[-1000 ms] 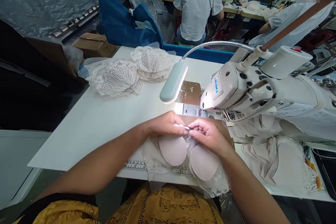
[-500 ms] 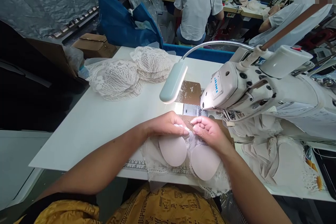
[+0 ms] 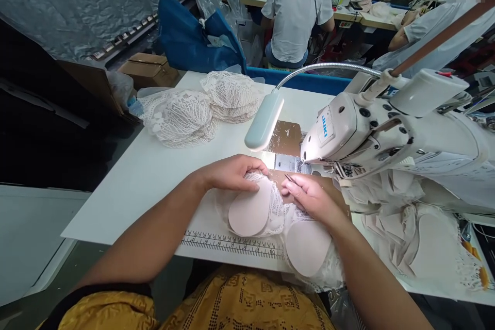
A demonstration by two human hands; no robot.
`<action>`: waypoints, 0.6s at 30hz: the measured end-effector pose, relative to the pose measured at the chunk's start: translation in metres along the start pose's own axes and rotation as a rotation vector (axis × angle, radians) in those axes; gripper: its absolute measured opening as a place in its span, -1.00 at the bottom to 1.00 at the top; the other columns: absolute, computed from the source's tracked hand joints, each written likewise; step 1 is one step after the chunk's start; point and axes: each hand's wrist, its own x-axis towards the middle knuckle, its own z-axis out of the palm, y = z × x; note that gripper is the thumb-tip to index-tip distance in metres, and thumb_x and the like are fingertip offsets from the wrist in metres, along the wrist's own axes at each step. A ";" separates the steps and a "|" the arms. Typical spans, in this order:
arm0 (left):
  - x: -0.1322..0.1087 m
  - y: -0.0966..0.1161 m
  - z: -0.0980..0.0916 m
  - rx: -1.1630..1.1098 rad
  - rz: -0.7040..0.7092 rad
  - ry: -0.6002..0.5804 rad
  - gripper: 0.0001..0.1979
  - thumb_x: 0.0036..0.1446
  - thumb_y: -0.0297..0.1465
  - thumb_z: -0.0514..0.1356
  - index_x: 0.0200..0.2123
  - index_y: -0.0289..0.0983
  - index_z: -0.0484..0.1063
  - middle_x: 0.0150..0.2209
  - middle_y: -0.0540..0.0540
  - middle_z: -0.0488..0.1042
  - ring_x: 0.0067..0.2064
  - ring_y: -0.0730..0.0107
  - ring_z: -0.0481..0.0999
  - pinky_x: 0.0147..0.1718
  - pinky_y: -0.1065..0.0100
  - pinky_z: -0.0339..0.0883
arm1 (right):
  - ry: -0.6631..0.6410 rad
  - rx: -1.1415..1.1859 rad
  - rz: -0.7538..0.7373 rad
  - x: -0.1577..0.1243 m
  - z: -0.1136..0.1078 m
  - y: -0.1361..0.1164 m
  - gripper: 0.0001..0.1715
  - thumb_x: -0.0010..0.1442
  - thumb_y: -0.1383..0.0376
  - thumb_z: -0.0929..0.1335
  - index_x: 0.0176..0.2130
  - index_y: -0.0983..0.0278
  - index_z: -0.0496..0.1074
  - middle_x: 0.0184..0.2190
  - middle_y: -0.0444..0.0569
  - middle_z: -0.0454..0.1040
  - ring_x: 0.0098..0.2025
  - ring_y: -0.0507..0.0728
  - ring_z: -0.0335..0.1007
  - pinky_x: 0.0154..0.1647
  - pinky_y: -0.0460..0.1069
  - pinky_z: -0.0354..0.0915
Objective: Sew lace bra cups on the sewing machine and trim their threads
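A white lace bra (image 3: 279,211) with two smooth pale cup pads lies at the table's front edge. My left hand (image 3: 236,172) is closed on the top of its left cup (image 3: 249,210), thumb on the pad and fingers behind the lace. Between the fingers of my right hand (image 3: 311,195) is a thin pointed metal tool, which looks like tweezers (image 3: 293,180), tip up and to the left. That hand is just above the right cup (image 3: 308,248). The sewing machine (image 3: 340,126) stands right beyond my hands.
A lamp (image 3: 265,119) on a bendable neck hangs over the table. Lace cups (image 3: 178,116) are piled at the back left. More padded pieces (image 3: 433,240) lie at the right. A printed ruler (image 3: 232,244) runs along the front edge. Co-workers (image 3: 297,13) sit beyond.
My left hand has moved left, away from the right hand, and now grips the left cup higher up. The two cups lie further apart. The right hand keeps the tool.
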 end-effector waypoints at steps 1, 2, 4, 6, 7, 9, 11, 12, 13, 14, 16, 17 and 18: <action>0.001 0.001 0.004 0.001 0.012 0.009 -0.63 0.04 -0.36 0.25 -0.03 -0.26 0.43 -0.09 -0.08 0.50 -0.11 0.26 0.47 -0.20 0.38 0.28 | 0.047 0.010 -0.010 0.001 0.003 0.001 -0.70 0.25 0.07 0.29 -0.25 0.23 0.42 -0.31 -0.08 0.45 -0.34 0.06 0.33 -0.35 -0.06 0.26; 0.003 0.002 0.007 0.005 0.022 0.019 -0.63 0.05 -0.36 0.25 -0.03 -0.25 0.43 -0.08 -0.08 0.50 -0.11 0.27 0.47 -0.20 0.38 0.29 | 0.072 0.003 -0.018 0.003 0.005 0.001 -0.72 0.21 0.08 0.33 -0.23 0.24 0.41 -0.31 -0.09 0.44 -0.34 0.07 0.32 -0.34 -0.06 0.26; 0.005 0.005 0.014 0.012 0.045 0.044 -0.64 0.07 -0.35 0.24 -0.03 -0.23 0.44 -0.07 -0.07 0.50 -0.11 0.28 0.47 -0.19 0.37 0.29 | 0.089 -0.050 -0.031 0.004 0.009 0.001 -0.77 0.16 0.12 0.37 -0.28 0.24 0.41 -0.40 -0.14 0.39 -0.40 0.05 0.26 -0.39 -0.07 0.22; 0.007 0.006 0.019 0.008 0.064 0.078 -0.66 0.08 -0.35 0.24 -0.04 -0.21 0.45 -0.06 -0.06 0.50 -0.08 0.27 0.47 -0.16 0.36 0.29 | 0.106 -0.102 -0.057 0.003 0.011 0.001 -0.79 0.17 0.15 0.36 -0.36 0.24 0.38 -0.49 -0.18 0.32 -0.45 0.02 0.19 -0.44 -0.08 0.16; 0.007 0.007 0.021 0.004 0.066 0.097 -0.67 0.08 -0.35 0.24 -0.05 -0.21 0.45 -0.07 -0.05 0.50 -0.07 0.27 0.47 -0.14 0.35 0.29 | 0.117 -0.119 -0.070 0.003 0.011 0.000 -0.79 0.18 0.16 0.35 -0.38 0.24 0.38 -0.51 -0.19 0.31 -0.45 0.02 0.18 -0.43 -0.07 0.15; 0.009 0.008 0.025 -0.011 0.055 0.127 -0.68 0.06 -0.35 0.26 -0.07 -0.21 0.44 -0.09 -0.04 0.50 -0.08 0.27 0.47 -0.14 0.35 0.29 | 0.142 -0.122 -0.086 0.002 0.011 0.000 -0.81 0.19 0.17 0.35 -0.37 0.24 0.39 -0.49 -0.18 0.34 -0.43 0.03 0.19 -0.40 -0.07 0.15; 0.012 0.009 0.028 -0.032 0.035 0.139 -0.69 0.04 -0.35 0.27 -0.10 -0.23 0.45 -0.11 -0.05 0.50 -0.09 0.27 0.47 -0.15 0.35 0.30 | 0.160 -0.103 -0.087 0.001 0.011 0.001 -0.82 0.18 0.18 0.35 -0.34 0.25 0.42 -0.45 -0.16 0.38 -0.42 0.04 0.21 -0.38 -0.06 0.17; 0.013 0.009 0.029 -0.047 0.019 0.131 -0.70 0.04 -0.34 0.27 -0.12 -0.24 0.46 -0.13 -0.05 0.51 -0.11 0.27 0.47 -0.16 0.36 0.30 | 0.164 -0.090 -0.089 0.000 0.011 0.001 -0.82 0.19 0.18 0.34 -0.32 0.25 0.43 -0.44 -0.14 0.40 -0.41 0.04 0.23 -0.38 -0.06 0.18; 0.014 0.009 0.030 -0.068 -0.001 0.115 -0.72 0.04 -0.33 0.27 -0.15 -0.26 0.48 -0.15 -0.05 0.51 -0.13 0.27 0.47 -0.19 0.36 0.30 | 0.169 -0.076 -0.098 0.000 0.011 0.002 -0.82 0.19 0.18 0.34 -0.31 0.25 0.44 -0.41 -0.13 0.42 -0.40 0.05 0.26 -0.36 -0.05 0.20; 0.014 0.009 0.031 -0.096 -0.022 0.093 -0.74 0.05 -0.30 0.27 -0.18 -0.27 0.49 -0.19 -0.06 0.52 -0.16 0.28 0.48 -0.24 0.38 0.30 | 0.174 -0.060 -0.112 0.000 0.011 0.003 -0.82 0.20 0.18 0.34 -0.29 0.25 0.45 -0.38 -0.11 0.44 -0.36 0.06 0.29 -0.33 -0.04 0.22; 0.015 0.009 0.031 -0.177 -0.055 0.045 -0.75 0.08 -0.26 0.26 -0.22 -0.30 0.52 -0.24 -0.06 0.52 -0.22 0.30 0.48 -0.30 0.40 0.30 | 0.185 -0.002 -0.145 0.001 0.011 0.007 -0.77 0.21 0.16 0.34 -0.18 0.23 0.44 -0.33 -0.08 0.45 -0.31 0.08 0.33 -0.27 -0.03 0.26; 0.016 0.008 0.031 -0.223 -0.064 0.027 -0.75 0.09 -0.25 0.25 -0.23 -0.31 0.53 -0.26 -0.07 0.53 -0.23 0.31 0.48 -0.31 0.40 0.30 | 0.182 0.046 -0.154 0.001 0.010 0.009 -0.72 0.22 0.14 0.33 -0.11 0.23 0.41 -0.33 -0.08 0.45 -0.31 0.08 0.34 -0.28 -0.03 0.27; 0.016 0.008 0.031 -0.266 -0.069 0.015 -0.74 0.10 -0.25 0.25 -0.23 -0.31 0.53 -0.26 -0.08 0.53 -0.24 0.32 0.48 -0.31 0.40 0.31 | 0.175 0.099 -0.158 0.001 0.009 0.012 -0.67 0.24 0.12 0.32 -0.06 0.22 0.38 -0.34 -0.09 0.44 -0.34 0.07 0.34 -0.30 -0.03 0.27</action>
